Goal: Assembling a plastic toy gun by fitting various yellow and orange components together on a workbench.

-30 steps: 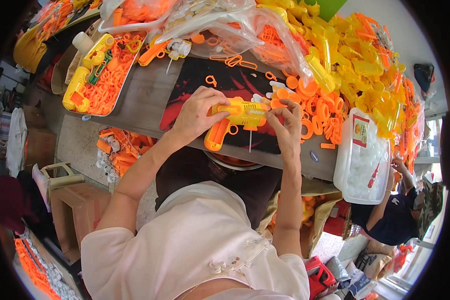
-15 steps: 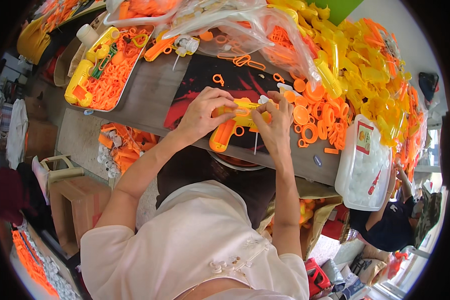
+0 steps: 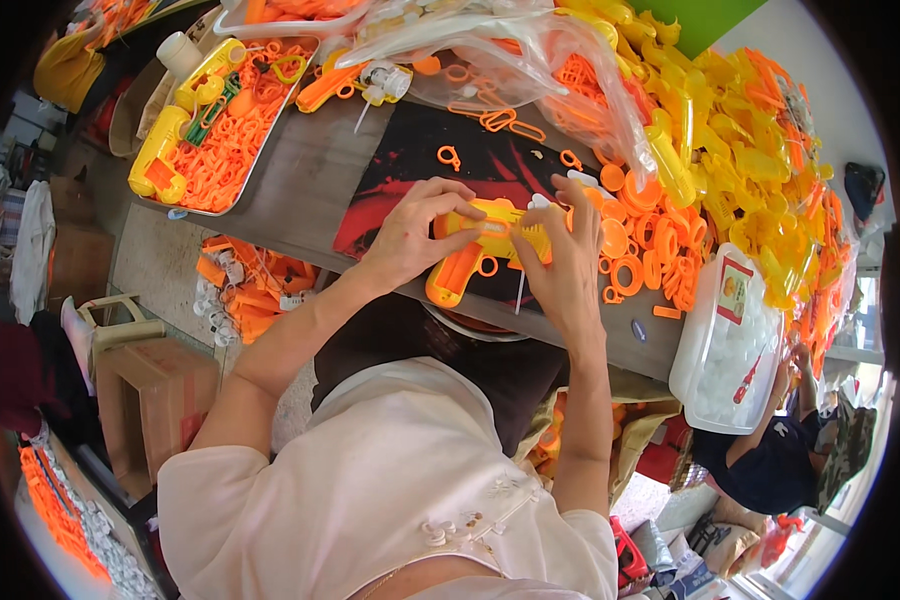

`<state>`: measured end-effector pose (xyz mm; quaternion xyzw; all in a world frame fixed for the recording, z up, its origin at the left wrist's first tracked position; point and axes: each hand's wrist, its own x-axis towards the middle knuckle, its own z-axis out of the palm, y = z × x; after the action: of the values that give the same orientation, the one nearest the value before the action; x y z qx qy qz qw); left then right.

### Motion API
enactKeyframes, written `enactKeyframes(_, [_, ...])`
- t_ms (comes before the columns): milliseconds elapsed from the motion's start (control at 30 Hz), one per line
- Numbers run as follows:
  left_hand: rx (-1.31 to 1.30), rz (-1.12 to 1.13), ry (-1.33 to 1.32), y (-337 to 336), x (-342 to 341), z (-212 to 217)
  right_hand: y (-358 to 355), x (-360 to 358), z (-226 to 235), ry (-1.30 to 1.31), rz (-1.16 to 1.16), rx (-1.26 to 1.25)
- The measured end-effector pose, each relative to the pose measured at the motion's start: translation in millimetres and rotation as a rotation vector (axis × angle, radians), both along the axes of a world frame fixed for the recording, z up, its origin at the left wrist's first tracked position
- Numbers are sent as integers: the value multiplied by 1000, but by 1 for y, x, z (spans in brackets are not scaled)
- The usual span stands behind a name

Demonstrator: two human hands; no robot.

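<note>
A yellow toy gun (image 3: pixel 456 277) with orange parts lies on its side just above the dark mat (image 3: pixel 390 190), its grip toward me. My left hand (image 3: pixel 415 235) pinches its rear end between thumb and fingers. Around its front end sits my right hand (image 3: pixel 567 265), thumb and fingers bent against the yellow body and hiding part of it. A thin white stick (image 3: pixel 519 292) hangs below the body, close to the orange trigger (image 3: pixel 487 267). Beyond the hands, a small orange ring piece (image 3: pixel 449 156) rests on the mat.
A metal tray (image 3: pixel 235 190) of orange parts and yellow shells stands left. Loose orange rings (image 3: pixel 627 272) lie right, beside a white tub (image 3: pixel 692 345). Clear plastic bags (image 3: pixel 500 50) and a heap of yellow shells (image 3: pixel 740 180) fill the back. Another person's arm (image 3: pixel 785 390) shows at far right.
The view has shifted slightly. My right hand's fingers have risen and changed position at the front of the toy gun. My left hand keeps its pinch at the rear.
</note>
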<state>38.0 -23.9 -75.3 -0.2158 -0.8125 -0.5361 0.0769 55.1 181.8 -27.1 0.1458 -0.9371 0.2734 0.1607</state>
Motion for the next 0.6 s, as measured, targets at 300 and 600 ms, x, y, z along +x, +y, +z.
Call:
enactKeyframes(300, [142, -75, -159, -4, -5, -6, -1, 2, -4, 82, 391, 180])
enactKeyframes(600, [14, -69, -105, -4, -3, -2, 22, -55, -5, -814, 327, -330])
